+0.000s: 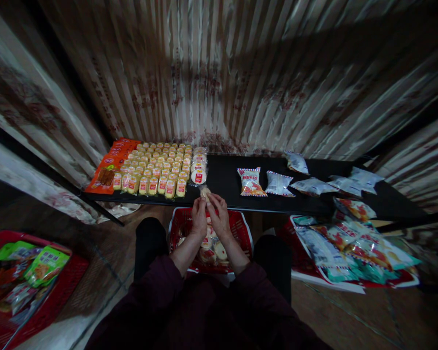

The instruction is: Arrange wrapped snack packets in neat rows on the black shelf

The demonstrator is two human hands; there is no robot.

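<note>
My left hand and my right hand come together at the shelf's front edge, both closed on a wrapped round biscuit. Just beyond it, a column of the same kind of wrapped round biscuits lies on the black shelf. Left of that column sit rows of small wrapped yellow cakes with red labels. Below my hands, between my knees, a red basket holds more of the round biscuits, partly hidden by my forearms.
An orange snack bag lies at the shelf's left end. Puffed snack bags are spread along its right half. A red basket of mixed packets stands at left, another basket heaped with bags at right. Curtains hang behind.
</note>
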